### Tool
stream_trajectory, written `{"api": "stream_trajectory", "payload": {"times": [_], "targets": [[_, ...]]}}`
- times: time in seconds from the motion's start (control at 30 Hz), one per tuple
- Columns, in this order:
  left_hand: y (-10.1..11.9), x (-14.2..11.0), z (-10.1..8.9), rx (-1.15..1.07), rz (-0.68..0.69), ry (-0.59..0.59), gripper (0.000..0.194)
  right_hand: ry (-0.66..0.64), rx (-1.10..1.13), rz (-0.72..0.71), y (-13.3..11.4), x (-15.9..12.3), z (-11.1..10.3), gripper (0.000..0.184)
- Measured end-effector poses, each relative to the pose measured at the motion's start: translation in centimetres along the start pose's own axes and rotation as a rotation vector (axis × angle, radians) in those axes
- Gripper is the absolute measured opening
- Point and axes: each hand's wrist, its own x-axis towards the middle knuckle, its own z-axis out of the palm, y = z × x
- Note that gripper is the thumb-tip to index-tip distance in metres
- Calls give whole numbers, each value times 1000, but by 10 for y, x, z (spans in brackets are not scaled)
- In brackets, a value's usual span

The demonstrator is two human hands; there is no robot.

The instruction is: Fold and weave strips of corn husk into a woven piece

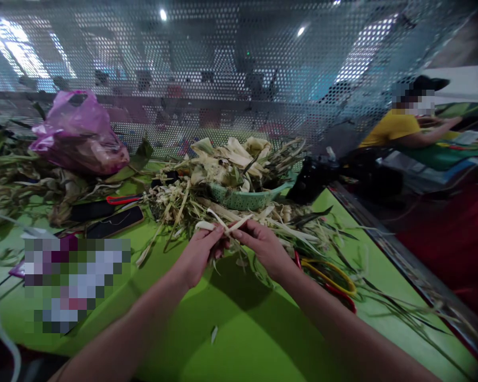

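Pale strips of dried plant husk [242, 223] cross between my two hands, above the green table [219, 329]. My left hand [201, 249] is closed, thumb and fingers pinching the strips where they cross. From the other side, my right hand [263, 246] pinches the strip's right part between thumb and fingers. Just beyond my hands, a green plastic basket [239, 200] holds a heap of dry husks [231, 164]. Loose stalks and shreds lie around its foot. Part of my left fingers is hidden behind the strips.
Scissors with yellow and red handles [330, 276] lie by my right forearm. A dark phone [114, 222] and a red-handled tool [123, 199] rest at left, near a purple plastic bag [79, 132]. Perforated metal panel [223, 69] stands behind. A person in yellow [394, 127] sits at right.
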Motion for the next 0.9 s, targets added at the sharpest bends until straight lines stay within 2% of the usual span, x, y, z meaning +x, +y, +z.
{"api": "stream_trajectory", "payload": {"times": [0.1, 0.23, 0.47, 0.6, 0.7, 0.77, 0.8, 0.87, 0.9], "targets": [[0, -1, 1, 101, 5, -30, 32, 66, 142, 32, 0, 0, 0, 17], [0, -1, 3, 219, 48, -34, 29, 160, 211, 31, -1, -2, 1, 15], [1, -3, 8, 284, 144, -101, 20, 219, 158, 73, -3, -3, 3, 17], [1, -5, 6, 320, 172, -105, 17, 197, 1, 33, -2, 0, -2, 25], [-1, -1, 1, 442, 177, -34, 16, 139, -243, 4, -5, -1, -7, 33], [-4, 3, -3, 574, 217, 28, 12, 153, -441, -92, -10, -4, -6, 30], [-6, 5, -4, 633, 245, 47, 9, 153, -520, -165, -13, -6, -5, 23], [-9, 7, -5, 708, 298, 41, 8, 103, -611, -308, -17, -11, 0, 10], [-11, 7, -6, 727, 319, 23, 13, 72, -635, -359, -18, -13, 3, 12]]}}
